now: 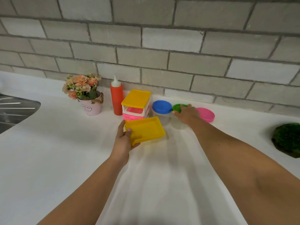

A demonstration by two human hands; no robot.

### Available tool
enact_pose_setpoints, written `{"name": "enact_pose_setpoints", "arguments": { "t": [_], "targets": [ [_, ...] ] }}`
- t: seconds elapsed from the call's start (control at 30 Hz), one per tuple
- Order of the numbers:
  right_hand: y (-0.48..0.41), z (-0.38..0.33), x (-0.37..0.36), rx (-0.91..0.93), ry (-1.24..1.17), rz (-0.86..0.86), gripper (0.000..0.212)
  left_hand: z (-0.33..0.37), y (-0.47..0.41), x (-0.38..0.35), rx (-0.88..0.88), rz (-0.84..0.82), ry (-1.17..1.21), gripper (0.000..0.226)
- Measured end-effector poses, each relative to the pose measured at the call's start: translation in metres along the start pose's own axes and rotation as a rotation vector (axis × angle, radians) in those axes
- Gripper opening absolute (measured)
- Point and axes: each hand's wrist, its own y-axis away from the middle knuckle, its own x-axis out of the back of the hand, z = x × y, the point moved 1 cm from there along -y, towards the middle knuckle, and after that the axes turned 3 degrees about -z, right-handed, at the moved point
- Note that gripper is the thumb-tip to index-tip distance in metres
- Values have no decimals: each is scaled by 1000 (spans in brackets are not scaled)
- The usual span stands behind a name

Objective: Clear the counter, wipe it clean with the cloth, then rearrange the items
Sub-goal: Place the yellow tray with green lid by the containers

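My left hand (124,140) grasps the yellow drawer (146,129) at its left corner: the thumb lies on the rim and the other fingers are curled under it. The drawer is over the white counter (65,143), in front of me, with its open side up and a little tilted. Its long axis goes from my left fingers toward the right, and a lip shows on the near side. Inside I see only its yellow bottom. I cannot tell if its far corner touches the counter.

Just behind my left fingers stands the small drawer unit (136,99) with a yellow top, and pink drawers sit in it. To the left of it are a red squeeze bottle (116,99) and then a pink pot of flowers (91,107), both upright against the brick wall (162,46).

My right hand (186,114) grips the clear jar with the green lid (177,107), with fingers over the lid and the thumb at its left side. Touching my thumb side is the jar with the blue lid (162,107); on the other side of my hand is a pink lid (205,114). What the jars hold I cannot tell.

Far left of my hands is a steel sink (14,109); far right is a round green thing (287,138).
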Motion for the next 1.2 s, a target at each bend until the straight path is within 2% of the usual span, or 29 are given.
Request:
{"name": "enact_pose_setpoints", "arguments": {
  "t": [0.17, 0.23, 0.33, 0.4, 0.47, 0.57, 0.63, 0.7, 0.9, 1.1, 1.2],
  "targets": [
    [9, 1, -5, 27, -66, 64, 65, 4, 7, 18, 16, 71, 53, 46],
    [20, -7, -5, 74, -148, 204, 61, 6, 9, 24, 11, 110, 79, 48],
    [48, -30, -4, 194, -402, 428, 49, 7, 12, 33, -12, 182, 107, 49],
    [72, -48, -7, 303, -544, 476, 41, 7, 14, 36, -32, 230, 126, 49],
    [99, -69, -15, 450, -666, 431, 31, 9, 17, 35, -60, 262, 135, 49],
    [139, -99, -29, 624, -815, 199, 34, 12, 20, 33, -104, 301, 178, 49],
    [151, -114, -40, 650, -792, 82, 43, 14, 18, 33, -112, 321, 211, 50],
    [154, -122, -46, 618, -755, 42, 48, 14, 16, 33, -106, 314, 229, 53],
    [146, -134, -37, 521, -695, 101, 43, 23, 15, 27, -106, 149, 300, 63],
    [140, -138, -26, 474, -690, 185, 27, 29, 7, 29, -125, 44, 333, 44],
    [136, -136, -24, 433, -673, 219, 24, 27, -2, 29, -140, -13, 218, 39]
  ]
}}
